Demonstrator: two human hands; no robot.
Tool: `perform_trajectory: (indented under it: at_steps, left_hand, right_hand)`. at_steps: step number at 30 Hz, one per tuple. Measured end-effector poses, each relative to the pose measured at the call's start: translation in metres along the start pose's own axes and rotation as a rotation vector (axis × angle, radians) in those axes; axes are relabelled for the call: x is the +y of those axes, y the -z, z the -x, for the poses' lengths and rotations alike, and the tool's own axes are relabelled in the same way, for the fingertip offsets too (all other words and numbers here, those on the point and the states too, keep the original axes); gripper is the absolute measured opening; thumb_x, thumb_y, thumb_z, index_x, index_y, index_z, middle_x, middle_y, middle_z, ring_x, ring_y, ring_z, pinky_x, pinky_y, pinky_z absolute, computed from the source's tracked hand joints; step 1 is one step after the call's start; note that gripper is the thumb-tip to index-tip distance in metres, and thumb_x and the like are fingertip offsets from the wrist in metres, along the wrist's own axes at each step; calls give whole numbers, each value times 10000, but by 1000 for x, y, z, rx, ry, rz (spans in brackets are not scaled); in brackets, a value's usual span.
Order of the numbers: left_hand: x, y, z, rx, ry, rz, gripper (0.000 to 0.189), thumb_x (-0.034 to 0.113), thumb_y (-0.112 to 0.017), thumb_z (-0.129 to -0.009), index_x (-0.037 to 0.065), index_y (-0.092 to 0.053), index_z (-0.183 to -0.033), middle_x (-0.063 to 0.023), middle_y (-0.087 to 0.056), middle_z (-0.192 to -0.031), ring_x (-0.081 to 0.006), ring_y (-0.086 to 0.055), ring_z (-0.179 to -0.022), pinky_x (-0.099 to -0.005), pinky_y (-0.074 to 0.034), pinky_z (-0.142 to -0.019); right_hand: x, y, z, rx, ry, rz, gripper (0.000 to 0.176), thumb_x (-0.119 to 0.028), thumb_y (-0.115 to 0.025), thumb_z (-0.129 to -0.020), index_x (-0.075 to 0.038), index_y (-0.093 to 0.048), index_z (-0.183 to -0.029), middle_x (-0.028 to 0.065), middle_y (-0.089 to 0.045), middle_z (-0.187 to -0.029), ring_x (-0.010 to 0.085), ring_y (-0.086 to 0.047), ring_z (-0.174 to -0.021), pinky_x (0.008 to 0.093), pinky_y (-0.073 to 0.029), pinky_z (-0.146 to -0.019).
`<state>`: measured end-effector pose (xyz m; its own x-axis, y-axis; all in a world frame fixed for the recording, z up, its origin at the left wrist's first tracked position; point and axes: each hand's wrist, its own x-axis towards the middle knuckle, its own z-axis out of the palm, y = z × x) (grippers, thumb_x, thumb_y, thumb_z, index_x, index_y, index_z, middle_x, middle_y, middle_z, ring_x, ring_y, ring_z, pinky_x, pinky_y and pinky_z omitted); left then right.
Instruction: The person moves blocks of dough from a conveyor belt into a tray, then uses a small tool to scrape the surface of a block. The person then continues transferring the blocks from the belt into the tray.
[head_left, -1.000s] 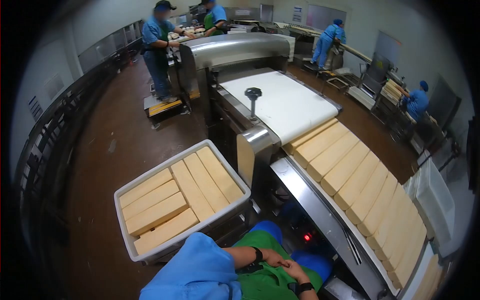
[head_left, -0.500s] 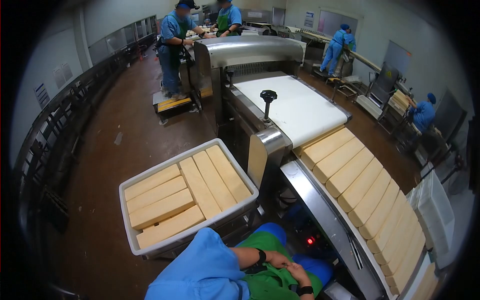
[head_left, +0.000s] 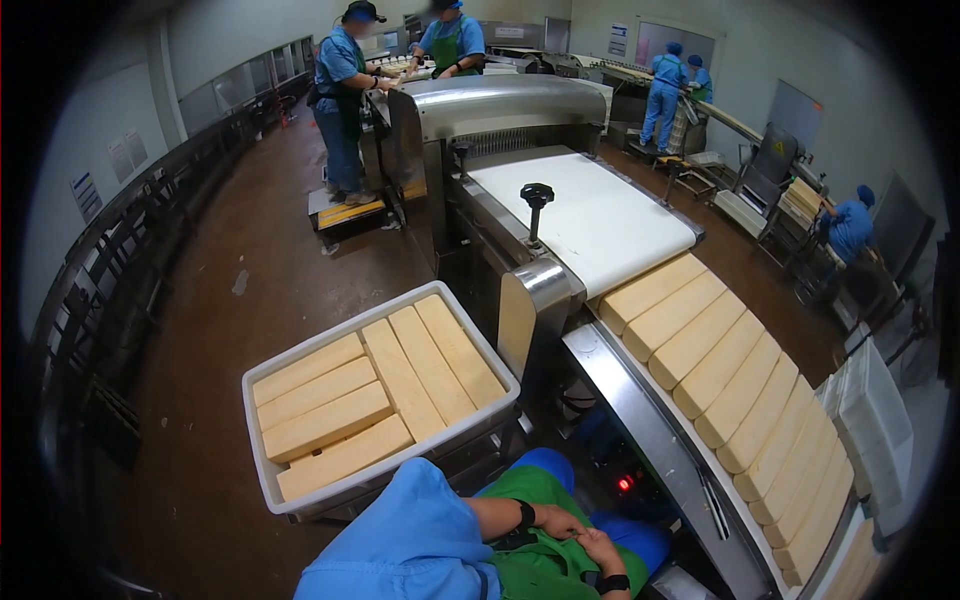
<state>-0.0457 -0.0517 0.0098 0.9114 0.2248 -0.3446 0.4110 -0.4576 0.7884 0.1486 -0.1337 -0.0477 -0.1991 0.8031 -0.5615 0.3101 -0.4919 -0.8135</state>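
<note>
- Open brown floor spreads from 9 to 11 o'clock, bounded by a wall rail.
- The white tray's near rim sits just above the blue sleeve; the steel conveyor frame runs at 1 o'clock.
- The left hand and right hand lie loosely curled, fingertips meeting on the green apron; I cannot tell whether they grip it.
- Cheese blocks fill the tray at 10 o'clock, well apart from the hands.
</note>
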Motion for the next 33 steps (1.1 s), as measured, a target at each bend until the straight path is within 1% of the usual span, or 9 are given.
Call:
perform_trajectory:
  at_steps: [14, 21, 24, 27, 29, 30, 31, 32, 33]
  left_hand:
    - [12, 9, 5, -21, 38, -16, 427, 215, -493, -848, 264, -480, -1272, -109, -589, -1134, -298, -550, -1048, -404, -420, -888]
    - [8, 6, 3, -9, 36, -17, 428, 221, -497, -843, 271, -483, -1268, -109, -593, -1123, -299, -552, -1042, -403, -423, -882]
    - [8, 5, 3, 4, 26, -17, 432, 227, -500, -842, 273, -479, -1270, -109, -593, -1123, -301, -552, -1043, -406, -423, -881]
    - [5, 3, 0, -4, 26, -15, 437, 228, -500, -842, 278, -475, -1275, -111, -592, -1124, -305, -551, -1043, -413, -423, -877]
    - [1, 1, -3, 5, 24, -19, 435, 224, -501, -840, 273, -475, -1272, -118, -595, -1111, -302, -556, -1029, -410, -426, -871]
    - [-1, 0, -4, 13, 22, -24, 434, 220, -501, -839, 269, -475, -1270, -125, -597, -1098, -300, -561, -1016, -407, -429, -864]
    - [0, 1, -1, 15, 25, -24, 434, 220, -501, -839, 269, -475, -1270, -125, -597, -1098, -300, -561, -1016, -407, -429, -864]
    - [4, 4, 4, 95, 53, 66, 407, 200, -500, -832, 232, -505, -1238, -133, -599, -1080, -294, -570, -987, -399, -438, -846]
    - [6, 5, 7, 176, 81, 159, 382, 179, -498, -825, 195, -534, -1206, -141, -600, -1063, -288, -579, -958, -391, -448, -829]
  right_hand:
    - [-5, 0, 1, 9, -20, -12, 168, -179, -621, -799, -15, -617, -839, -25, -572, -736, 68, -496, -679, 241, -428, -622]
    - [-9, 0, 3, -5, -4, -17, 178, -179, -615, -799, -10, -620, -857, -16, -579, -742, 71, -501, -696, 242, -427, -633]
    - [-5, 2, 1, -12, 14, 8, 119, -129, -591, -807, -28, -606, -869, -42, -571, -759, 54, -499, -673, 216, -424, -624]
    - [9, 3, -7, -6, 16, 57, 123, -116, -584, -809, -24, -601, -889, -36, -579, -776, 56, -507, -685, 215, -429, -630]
    - [11, 4, -9, 2, 11, 59, 231, -171, -618, -791, -5, -625, -951, 34, -624, -803, 97, -555, -749, 255, -449, -681]
    - [12, 7, -7, 1, 12, 59, 231, -171, -618, -791, -5, -625, -951, 34, -624, -803, 97, -555, -749, 255, -449, -681]
    - [-7, 10, 6, 37, 55, -16, 247, -155, -625, -786, -10, -623, -986, 47, -633, -839, 105, -568, -770, 262, -457, -698]
    - [-37, 16, 23, 69, 100, -90, 270, -140, -631, -782, -16, -622, -1021, 59, -642, -876, 112, -581, -790, 268, -466, -714]
    - [-73, 26, 46, 90, 134, 45, 302, -142, -642, -792, -28, -606, -1069, 48, -633, -892, 111, -583, -791, 263, -471, -728]
